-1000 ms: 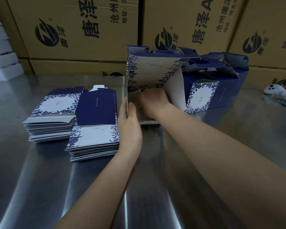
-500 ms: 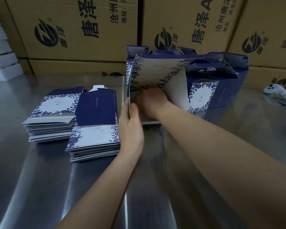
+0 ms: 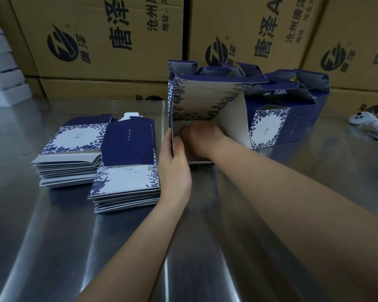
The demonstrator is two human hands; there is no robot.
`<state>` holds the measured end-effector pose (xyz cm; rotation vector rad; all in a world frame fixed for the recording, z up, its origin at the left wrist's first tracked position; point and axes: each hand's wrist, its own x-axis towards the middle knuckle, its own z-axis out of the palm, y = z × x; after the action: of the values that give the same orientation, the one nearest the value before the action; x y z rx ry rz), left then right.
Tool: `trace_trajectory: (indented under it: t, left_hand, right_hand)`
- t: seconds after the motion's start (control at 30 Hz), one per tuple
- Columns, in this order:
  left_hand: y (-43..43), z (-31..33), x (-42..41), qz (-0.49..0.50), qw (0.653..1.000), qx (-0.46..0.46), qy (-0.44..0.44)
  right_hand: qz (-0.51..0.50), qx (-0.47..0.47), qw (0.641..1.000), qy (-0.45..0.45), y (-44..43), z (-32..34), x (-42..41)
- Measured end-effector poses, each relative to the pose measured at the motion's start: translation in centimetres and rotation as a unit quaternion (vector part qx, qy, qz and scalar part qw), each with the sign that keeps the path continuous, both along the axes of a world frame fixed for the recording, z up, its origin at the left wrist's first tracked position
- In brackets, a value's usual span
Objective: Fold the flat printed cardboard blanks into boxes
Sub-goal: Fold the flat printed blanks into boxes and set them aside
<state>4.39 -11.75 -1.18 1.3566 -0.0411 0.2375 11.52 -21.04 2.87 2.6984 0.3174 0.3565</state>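
A half-formed box [image 3: 205, 99], white with blue floral print, lies on its side on the steel table [image 3: 52, 236] with its open end facing me. My left hand [image 3: 175, 166] grips the box's left wall, thumb inside and fingers outside. My right hand [image 3: 200, 139] reaches into the box with its fingers curled against the inner flaps; the fingertips are hidden. Two stacks of flat blanks lie to the left: a far stack [image 3: 70, 155] and a nearer stack [image 3: 127, 182].
Several finished dark-blue boxes [image 3: 292, 110] with handles stand behind and to the right of the open box. A white handheld controller [image 3: 368, 123] lies at the far right. Large brown cartons [image 3: 109, 40] wall off the back of the table.
The box's upper panel has tipped a little further open. My left thumb has shifted slightly along the left wall. My right hand stays inside the box.
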Motion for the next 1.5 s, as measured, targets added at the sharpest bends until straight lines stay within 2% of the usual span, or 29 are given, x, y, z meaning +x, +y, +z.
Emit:
trace_trajectory:
  t: [0.27,0.43,0.5,0.8,1.0,1.07,1.13,1.3,1.37,1.5]
  left_hand:
    - [0.1,0.0,0.2,-0.001,1.0,0.003,0.0]
    - [0.1,-0.1,0.4,-0.001,1.0,0.003,0.003]
    - [0.1,-0.1,0.4,0.001,1.0,0.004,0.001]
    - [0.3,-0.2,0.4,-0.012,1.0,0.012,0.008]
    - [0.5,-0.3,0.4,0.003,1.0,0.0,0.028]
    - [0.5,-0.3,0.4,0.006,1.0,0.0,0.029]
    - [0.5,-0.3,0.4,0.005,1.0,0.001,0.027]
    - [0.4,-0.3,0.3,0.021,1.0,-0.001,0.02]
    - [0.4,-0.3,0.3,0.021,0.999,-0.006,0.026]
    - [0.5,-0.2,0.4,0.01,0.999,-0.015,0.037]
  right_hand:
    - [-0.039,0.145,0.987,0.057,0.4,1.2,-0.8]
    - [-0.083,0.291,0.953,0.023,0.6,1.5,-1.3]
    - [-0.098,0.323,0.941,0.032,0.5,1.5,-1.3]
    - [-0.107,0.241,0.947,0.186,0.6,0.5,-1.6]
    - [-0.119,0.239,0.926,0.266,1.3,-0.2,-1.6]
    - [-0.132,0.266,0.915,0.272,1.4,-0.4,-1.6]
    - [-0.121,0.268,0.921,0.254,1.5,-0.5,-1.8]
    - [-0.084,0.283,0.949,0.11,1.3,-0.6,-2.1]
    - [-0.071,0.281,0.95,0.12,1.6,-0.6,-2.0]
    - [-0.083,0.273,0.935,0.209,1.8,-0.5,-1.1]
